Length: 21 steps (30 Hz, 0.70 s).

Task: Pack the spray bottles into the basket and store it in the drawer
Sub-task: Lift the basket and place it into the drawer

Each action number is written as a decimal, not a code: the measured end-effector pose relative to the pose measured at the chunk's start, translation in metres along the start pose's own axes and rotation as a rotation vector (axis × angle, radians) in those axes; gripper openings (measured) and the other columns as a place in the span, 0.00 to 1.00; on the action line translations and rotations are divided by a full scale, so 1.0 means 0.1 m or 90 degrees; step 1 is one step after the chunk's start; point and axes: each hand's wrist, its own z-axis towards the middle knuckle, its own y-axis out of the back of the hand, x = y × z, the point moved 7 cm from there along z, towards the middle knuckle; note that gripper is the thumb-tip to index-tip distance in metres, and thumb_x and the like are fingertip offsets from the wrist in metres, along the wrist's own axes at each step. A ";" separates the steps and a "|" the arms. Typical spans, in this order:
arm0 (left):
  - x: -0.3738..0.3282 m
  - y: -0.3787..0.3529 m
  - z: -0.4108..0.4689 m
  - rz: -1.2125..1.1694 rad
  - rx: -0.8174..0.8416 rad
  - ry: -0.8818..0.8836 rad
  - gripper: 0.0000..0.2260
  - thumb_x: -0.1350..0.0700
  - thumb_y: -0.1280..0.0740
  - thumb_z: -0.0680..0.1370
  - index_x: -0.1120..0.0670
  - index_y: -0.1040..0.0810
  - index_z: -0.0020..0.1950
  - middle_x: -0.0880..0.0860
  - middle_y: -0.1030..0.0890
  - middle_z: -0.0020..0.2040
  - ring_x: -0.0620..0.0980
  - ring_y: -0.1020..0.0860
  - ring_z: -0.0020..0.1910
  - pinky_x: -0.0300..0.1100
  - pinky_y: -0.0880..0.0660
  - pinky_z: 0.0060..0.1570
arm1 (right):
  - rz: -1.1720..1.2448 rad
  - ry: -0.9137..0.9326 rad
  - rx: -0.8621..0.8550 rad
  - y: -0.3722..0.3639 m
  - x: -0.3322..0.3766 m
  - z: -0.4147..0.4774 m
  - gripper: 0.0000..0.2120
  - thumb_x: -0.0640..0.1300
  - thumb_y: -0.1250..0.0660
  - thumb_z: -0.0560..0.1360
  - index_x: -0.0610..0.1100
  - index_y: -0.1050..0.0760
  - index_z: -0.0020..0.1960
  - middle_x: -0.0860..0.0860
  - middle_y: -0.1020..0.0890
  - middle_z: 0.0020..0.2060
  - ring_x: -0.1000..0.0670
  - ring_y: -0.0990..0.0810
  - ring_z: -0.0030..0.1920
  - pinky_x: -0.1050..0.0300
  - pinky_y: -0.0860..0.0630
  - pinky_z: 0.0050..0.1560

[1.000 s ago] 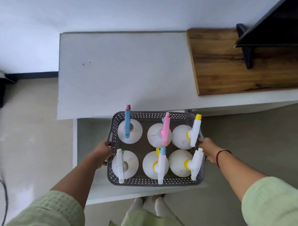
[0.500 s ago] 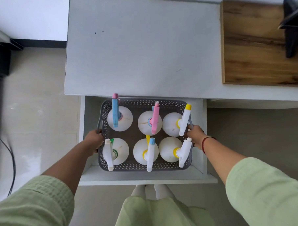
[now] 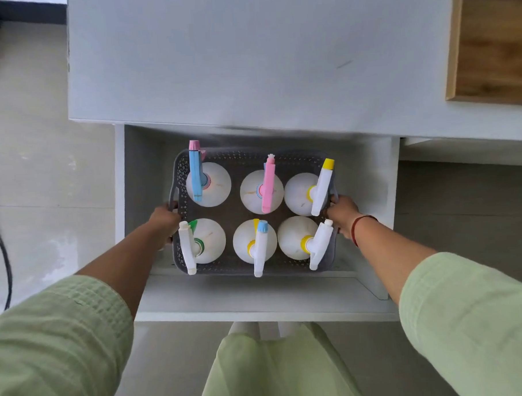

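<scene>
A grey perforated basket [image 3: 240, 156] holds several white spray bottles with coloured triggers, such as the blue-and-pink one [image 3: 209, 184] at its back left. The basket sits low inside the open white drawer [image 3: 258, 299], below the cabinet's front edge. My left hand [image 3: 165, 221] grips the basket's left handle. My right hand [image 3: 341, 213], a red thread around its wrist, grips the right handle. Whether the basket rests on the drawer floor cannot be told.
The white cabinet top [image 3: 247, 57] overhangs the drawer's back. A wooden board [image 3: 492, 38] lies on it at the right. Pale floor tiles lie to the left, with a black cable [image 3: 5, 254] near the left edge.
The basket has gone down from above the drawer's front edge into the drawer, both hands still on its handles. My head has leaned forward, so the view looks more steeply down.
</scene>
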 end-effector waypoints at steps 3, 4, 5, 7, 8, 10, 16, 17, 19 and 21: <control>0.05 -0.08 0.27 0.015 0.006 0.001 0.18 0.68 0.41 0.82 0.63 0.29 0.71 0.64 0.24 0.57 0.61 0.26 0.54 0.52 0.28 0.54 | -0.010 0.002 -0.006 -0.08 -0.02 0.20 0.15 0.34 0.39 0.76 0.37 0.23 0.61 0.36 0.19 0.54 0.35 0.20 0.58 0.46 0.23 0.55; 0.06 -0.10 0.34 0.021 0.010 0.001 0.18 0.68 0.41 0.82 0.63 0.29 0.72 0.66 0.23 0.59 0.62 0.26 0.55 0.53 0.28 0.56 | -0.014 0.002 -0.005 -0.11 -0.04 0.25 0.15 0.34 0.38 0.76 0.37 0.23 0.61 0.36 0.19 0.54 0.34 0.20 0.58 0.46 0.23 0.55; 0.06 -0.12 0.40 0.026 0.015 0.001 0.18 0.68 0.41 0.82 0.62 0.29 0.72 0.67 0.24 0.62 0.63 0.25 0.57 0.54 0.28 0.58 | -0.017 0.003 -0.006 -0.13 -0.05 0.30 0.15 0.34 0.38 0.76 0.37 0.23 0.61 0.36 0.19 0.55 0.35 0.20 0.58 0.46 0.24 0.55; 0.06 -0.17 0.51 0.028 0.022 -0.005 0.18 0.68 0.41 0.82 0.62 0.30 0.72 0.68 0.25 0.66 0.64 0.25 0.59 0.56 0.27 0.60 | -0.020 0.008 -0.014 -0.18 -0.07 0.40 0.15 0.35 0.38 0.76 0.37 0.23 0.62 0.35 0.19 0.57 0.35 0.21 0.59 0.47 0.24 0.55; 0.05 -0.19 0.55 0.031 0.018 -0.008 0.18 0.67 0.40 0.82 0.62 0.30 0.72 0.68 0.25 0.66 0.65 0.25 0.60 0.56 0.27 0.60 | -0.021 0.011 -0.020 -0.21 -0.07 0.43 0.15 0.35 0.38 0.76 0.37 0.23 0.62 0.35 0.19 0.58 0.35 0.21 0.59 0.48 0.24 0.55; 0.05 -0.21 0.62 0.043 0.004 -0.016 0.19 0.65 0.41 0.82 0.59 0.31 0.74 0.66 0.25 0.66 0.65 0.24 0.61 0.55 0.24 0.57 | -0.025 0.020 -0.034 -0.23 -0.09 0.49 0.15 0.35 0.37 0.76 0.37 0.22 0.61 0.34 0.19 0.58 0.35 0.21 0.59 0.48 0.24 0.55; 0.06 -0.34 0.83 0.029 0.008 -0.023 0.20 0.63 0.40 0.81 0.54 0.30 0.74 0.64 0.22 0.59 0.58 0.23 0.48 0.50 0.23 0.48 | -0.076 0.016 -0.046 -0.24 -0.13 0.67 0.14 0.36 0.36 0.76 0.34 0.24 0.61 0.32 0.20 0.58 0.38 0.21 0.53 0.56 0.32 0.46; 0.06 -0.36 0.87 0.028 0.009 -0.019 0.20 0.63 0.40 0.81 0.54 0.30 0.74 0.64 0.22 0.62 0.59 0.23 0.51 0.53 0.23 0.52 | -0.080 0.013 -0.048 -0.23 -0.14 0.70 0.15 0.36 0.37 0.77 0.34 0.24 0.62 0.32 0.21 0.58 0.37 0.21 0.55 0.56 0.32 0.47; 0.07 -0.40 0.94 0.027 0.005 -0.014 0.21 0.63 0.40 0.81 0.52 0.31 0.74 0.63 0.22 0.64 0.60 0.23 0.53 0.54 0.23 0.55 | -0.083 0.011 -0.049 -0.23 -0.13 0.75 0.15 0.35 0.37 0.77 0.35 0.25 0.63 0.33 0.21 0.59 0.35 0.22 0.59 0.56 0.31 0.47; 0.08 -0.43 1.00 0.029 -0.003 -0.019 0.21 0.63 0.41 0.81 0.52 0.30 0.74 0.63 0.22 0.64 0.61 0.22 0.54 0.53 0.22 0.55 | -0.081 0.013 -0.055 -0.22 -0.13 0.79 0.15 0.36 0.38 0.77 0.36 0.24 0.63 0.34 0.21 0.59 0.35 0.22 0.60 0.55 0.29 0.48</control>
